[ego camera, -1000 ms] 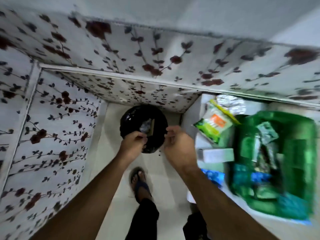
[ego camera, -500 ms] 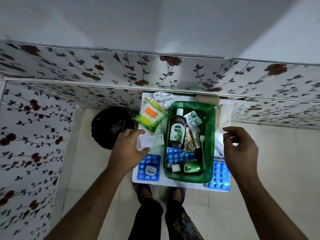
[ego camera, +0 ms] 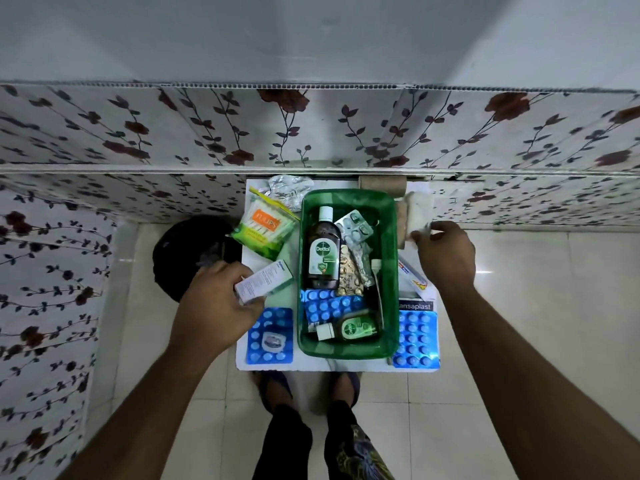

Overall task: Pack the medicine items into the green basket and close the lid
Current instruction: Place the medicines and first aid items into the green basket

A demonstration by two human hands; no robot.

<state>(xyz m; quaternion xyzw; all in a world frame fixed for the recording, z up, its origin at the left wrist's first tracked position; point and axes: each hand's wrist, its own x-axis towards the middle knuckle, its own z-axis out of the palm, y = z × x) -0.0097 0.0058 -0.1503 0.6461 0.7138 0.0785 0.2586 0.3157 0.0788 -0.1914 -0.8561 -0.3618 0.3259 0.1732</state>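
The green basket [ego camera: 389,237] stands open on a small white table [ego camera: 263,366]. Inside lie a large Dettol bottle [ego camera: 322,252], a small Dettol bottle [ego camera: 349,329], blue pill strips [ego camera: 329,304] and silver blister packs [ego camera: 355,228]. My left hand [ego camera: 216,306] is shut on a white medicine box [ego camera: 266,280] just left of the basket. My right hand [ego camera: 446,252] pinches a white cotton roll [ego camera: 417,211] at the basket's right side. Outside the basket lie a cotton-bud pack [ego camera: 263,228], blue pill strips [ego camera: 270,336] [ego camera: 417,337] and a Hansaplast box [ego camera: 415,305].
A black bin [ego camera: 187,251] stands on the tiled floor left of the table. Floral-patterned panels [ego camera: 311,133] run behind and along the left. A cardboard roll [ego camera: 381,185] and foil strips [ego camera: 287,190] lie at the table's back. My feet [ego camera: 343,382] are under its front edge.
The view swung from the black bin to the table. My left hand closed on the white box and lifted it slightly; my right hand reached back to the cotton roll.
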